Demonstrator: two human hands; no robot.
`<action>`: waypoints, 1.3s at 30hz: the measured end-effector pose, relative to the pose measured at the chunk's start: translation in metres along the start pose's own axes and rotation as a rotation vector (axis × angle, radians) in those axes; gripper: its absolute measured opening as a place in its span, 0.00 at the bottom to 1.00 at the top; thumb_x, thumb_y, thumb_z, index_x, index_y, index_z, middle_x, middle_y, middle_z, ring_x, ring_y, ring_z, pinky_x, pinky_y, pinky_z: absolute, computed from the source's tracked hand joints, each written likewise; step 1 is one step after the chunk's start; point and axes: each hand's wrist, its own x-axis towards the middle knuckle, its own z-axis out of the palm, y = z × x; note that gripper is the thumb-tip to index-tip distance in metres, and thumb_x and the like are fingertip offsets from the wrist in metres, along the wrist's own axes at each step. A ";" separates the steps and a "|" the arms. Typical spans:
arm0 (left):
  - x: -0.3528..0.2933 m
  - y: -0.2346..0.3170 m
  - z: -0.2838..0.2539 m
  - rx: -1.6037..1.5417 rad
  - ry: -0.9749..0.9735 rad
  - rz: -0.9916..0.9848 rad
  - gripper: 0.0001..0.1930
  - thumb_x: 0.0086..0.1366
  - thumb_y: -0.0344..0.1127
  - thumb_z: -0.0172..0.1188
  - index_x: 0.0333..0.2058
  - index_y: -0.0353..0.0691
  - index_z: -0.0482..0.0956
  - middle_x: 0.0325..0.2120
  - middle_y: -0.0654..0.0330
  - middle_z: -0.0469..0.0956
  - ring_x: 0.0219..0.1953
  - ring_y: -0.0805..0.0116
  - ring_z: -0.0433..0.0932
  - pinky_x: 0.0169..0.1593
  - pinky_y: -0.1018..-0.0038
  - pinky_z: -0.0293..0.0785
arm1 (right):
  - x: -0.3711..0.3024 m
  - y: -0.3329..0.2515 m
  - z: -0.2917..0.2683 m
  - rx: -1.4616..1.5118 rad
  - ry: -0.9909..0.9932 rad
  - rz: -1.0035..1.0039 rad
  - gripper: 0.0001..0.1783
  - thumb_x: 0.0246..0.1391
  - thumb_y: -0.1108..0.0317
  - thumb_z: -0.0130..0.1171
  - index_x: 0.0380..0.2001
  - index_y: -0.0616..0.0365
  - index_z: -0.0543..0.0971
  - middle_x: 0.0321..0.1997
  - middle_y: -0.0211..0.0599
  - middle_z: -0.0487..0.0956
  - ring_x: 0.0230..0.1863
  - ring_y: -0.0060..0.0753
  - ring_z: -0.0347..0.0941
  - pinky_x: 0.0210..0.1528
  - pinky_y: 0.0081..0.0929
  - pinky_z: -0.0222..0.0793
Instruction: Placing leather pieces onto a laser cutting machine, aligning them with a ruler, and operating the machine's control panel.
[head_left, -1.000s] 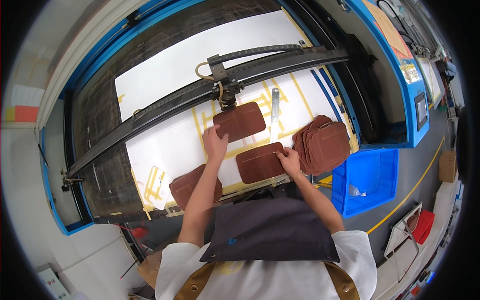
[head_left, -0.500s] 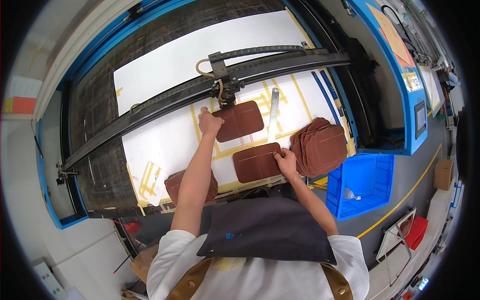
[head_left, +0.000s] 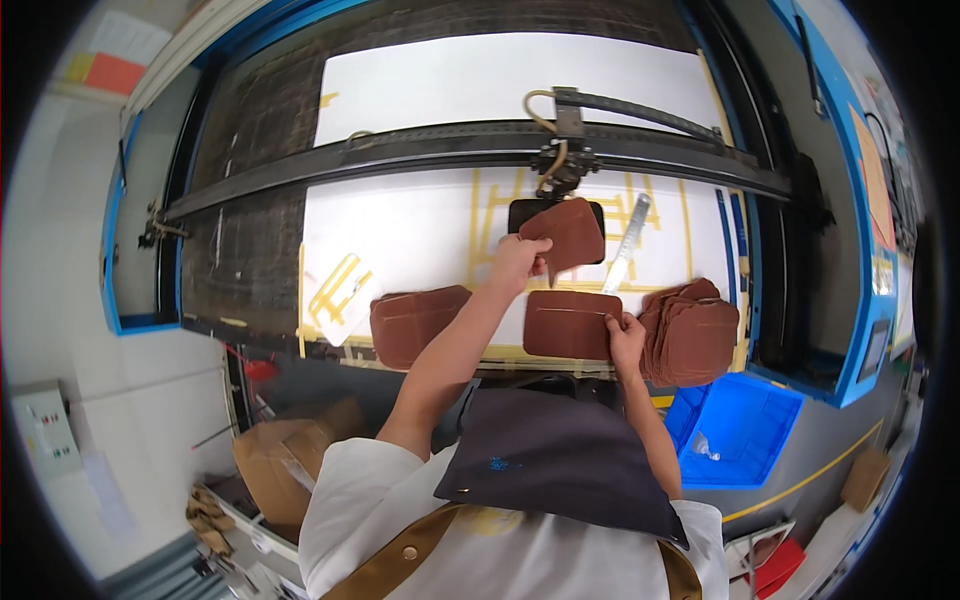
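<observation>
My left hand (head_left: 518, 262) pinches a brown leather piece (head_left: 567, 238) by its lower left corner. The piece is tilted and raised over a black rectangular plate (head_left: 522, 214) on the white sheet (head_left: 400, 225). My right hand (head_left: 627, 340) is closed on the right edge of another brown leather piece (head_left: 566, 326) near the front edge of the bed. Just to the right of that hand is a thick stack of brown leather pieces (head_left: 698, 340). A smaller pile of similar pieces (head_left: 412, 318) lies to the left, partly behind my left forearm.
A black gantry beam (head_left: 420, 152) with a machine head (head_left: 566, 160) spans the bed just beyond my left hand. A metal ruler (head_left: 628, 242) lies right of the plate. A white taped card (head_left: 341, 298) sits at left. Below the right front stands a blue crate (head_left: 757, 425).
My left hand has taken the leather piece that lay flat under the machine head and lifted it, uncovering the black plate. My right hand stays on its piece. The view has turned.
</observation>
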 end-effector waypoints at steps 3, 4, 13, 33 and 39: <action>-0.063 0.015 -0.020 0.268 -0.038 0.161 0.08 0.63 0.32 0.64 0.39 0.36 0.81 0.23 0.63 0.78 0.21 0.72 0.74 0.24 0.73 0.72 | 0.001 0.002 0.001 0.084 -0.018 0.001 0.11 0.58 0.69 0.61 0.35 0.69 0.82 0.28 0.31 0.82 0.30 0.17 0.71 0.35 0.22 0.69; -0.078 0.015 -0.036 0.462 -0.006 0.260 0.11 0.64 0.34 0.63 0.42 0.34 0.82 0.25 0.62 0.80 0.25 0.71 0.77 0.30 0.72 0.74 | 0.002 0.001 0.002 0.095 -0.026 0.002 0.10 0.58 0.70 0.61 0.35 0.69 0.82 0.29 0.31 0.82 0.30 0.17 0.71 0.35 0.22 0.69; -0.178 0.032 -0.220 0.299 0.039 0.123 0.20 0.67 0.39 0.63 0.54 0.35 0.79 0.45 0.62 0.83 0.46 0.72 0.80 0.51 0.75 0.74 | 0.000 -0.012 0.000 0.047 -0.057 0.009 0.06 0.59 0.73 0.60 0.33 0.66 0.82 0.30 0.24 0.80 0.31 0.14 0.70 0.36 0.17 0.67; -0.123 -0.003 -0.162 0.908 0.219 0.612 0.36 0.48 0.30 0.76 0.58 0.38 0.74 0.51 0.52 0.76 0.52 0.57 0.78 0.53 0.63 0.77 | -0.030 -0.096 -0.010 -0.280 -0.221 -0.263 0.10 0.59 0.67 0.63 0.38 0.64 0.82 0.26 0.40 0.81 0.25 0.28 0.74 0.31 0.27 0.70; -0.065 -0.034 -0.092 0.367 -0.307 0.308 0.50 0.49 0.25 0.76 0.69 0.44 0.58 0.50 0.52 0.78 0.50 0.62 0.79 0.54 0.68 0.76 | -0.007 -0.170 -0.021 -0.177 -0.545 -0.418 0.10 0.61 0.67 0.63 0.39 0.64 0.82 0.26 0.44 0.80 0.27 0.26 0.73 0.33 0.28 0.71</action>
